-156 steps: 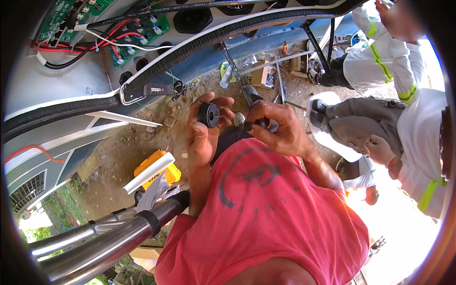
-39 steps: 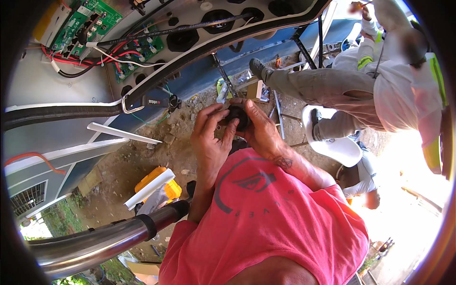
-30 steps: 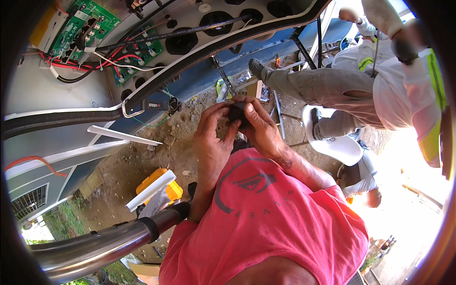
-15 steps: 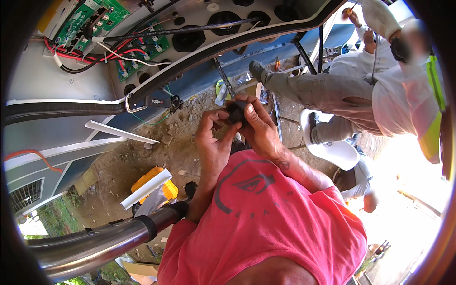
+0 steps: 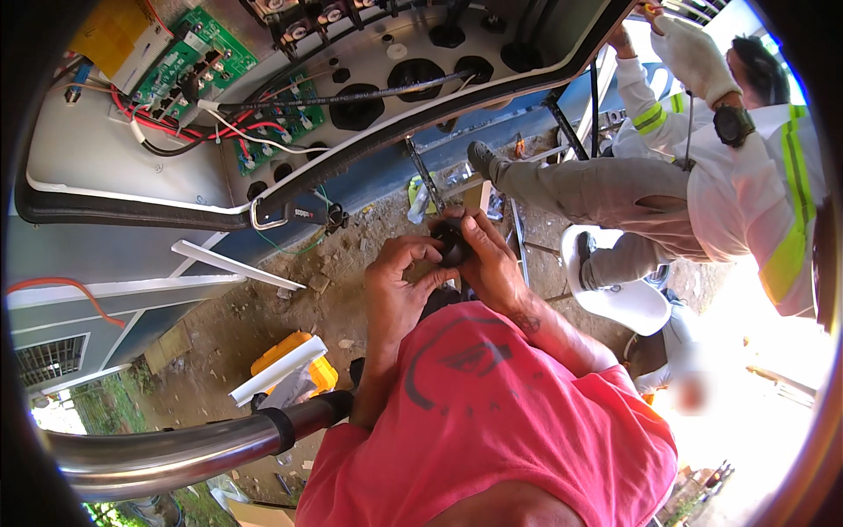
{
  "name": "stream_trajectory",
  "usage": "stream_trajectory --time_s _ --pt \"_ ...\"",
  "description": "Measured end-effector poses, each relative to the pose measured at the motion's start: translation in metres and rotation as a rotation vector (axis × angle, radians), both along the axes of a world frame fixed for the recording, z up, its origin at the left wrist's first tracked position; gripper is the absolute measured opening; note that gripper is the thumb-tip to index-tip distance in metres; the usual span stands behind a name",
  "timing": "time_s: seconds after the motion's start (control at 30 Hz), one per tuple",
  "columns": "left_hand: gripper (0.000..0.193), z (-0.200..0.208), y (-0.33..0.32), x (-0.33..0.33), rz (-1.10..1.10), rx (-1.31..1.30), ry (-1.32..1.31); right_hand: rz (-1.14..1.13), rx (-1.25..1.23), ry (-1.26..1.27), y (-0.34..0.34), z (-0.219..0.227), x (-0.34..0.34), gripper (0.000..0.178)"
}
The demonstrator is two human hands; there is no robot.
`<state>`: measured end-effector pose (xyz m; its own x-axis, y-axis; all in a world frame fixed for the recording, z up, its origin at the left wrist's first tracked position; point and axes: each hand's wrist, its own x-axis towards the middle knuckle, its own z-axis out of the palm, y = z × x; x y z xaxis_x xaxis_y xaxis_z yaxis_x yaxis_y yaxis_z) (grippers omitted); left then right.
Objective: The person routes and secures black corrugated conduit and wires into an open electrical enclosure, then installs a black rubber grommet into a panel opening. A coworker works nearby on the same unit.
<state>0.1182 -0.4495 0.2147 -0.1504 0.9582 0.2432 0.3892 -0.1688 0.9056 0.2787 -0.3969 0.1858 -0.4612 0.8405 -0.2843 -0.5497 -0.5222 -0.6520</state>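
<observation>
Your shirt point(image 5: 544, 413): pinkish red, dark ring emblem on the chest. Your round part point(image 5: 451, 241): plain black. Before you, circuit board point(image 5: 230, 60) green; wires point(image 5: 184, 133) red, black, white. Case point(image 5: 325, 376) yellow (cord point(image 5: 75, 288) nearer orange-red). Co-worker's top point(image 5: 746, 211): white, yellow-green stripes; trousers point(image 5: 606, 189) grey-brown.

black round part point(image 5: 452, 244): plastic in appearance, smooth. curved pipe point(image 5: 184, 452): bare metal, polished, glossy. red shirt point(image 5: 536, 404): matt cloth. yellow case point(image 5: 281, 349): plastic in appearance. ground point(image 5: 228, 321): rough earth.
</observation>
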Motion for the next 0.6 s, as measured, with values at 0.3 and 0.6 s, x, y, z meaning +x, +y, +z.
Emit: stream_trajectory --time_s 0.3,0.6 --pt "0.028 0.073 0.020 -0.009 0.251 0.358 0.107 -0.065 -0.139 -0.151 0.008 -0.006 0.014 0.049" --pt "0.019 0.137 0.109 -0.034 0.356 0.262 0.508 -0.029 -0.118 -0.138 0.016 -0.015 0.019 0.046"
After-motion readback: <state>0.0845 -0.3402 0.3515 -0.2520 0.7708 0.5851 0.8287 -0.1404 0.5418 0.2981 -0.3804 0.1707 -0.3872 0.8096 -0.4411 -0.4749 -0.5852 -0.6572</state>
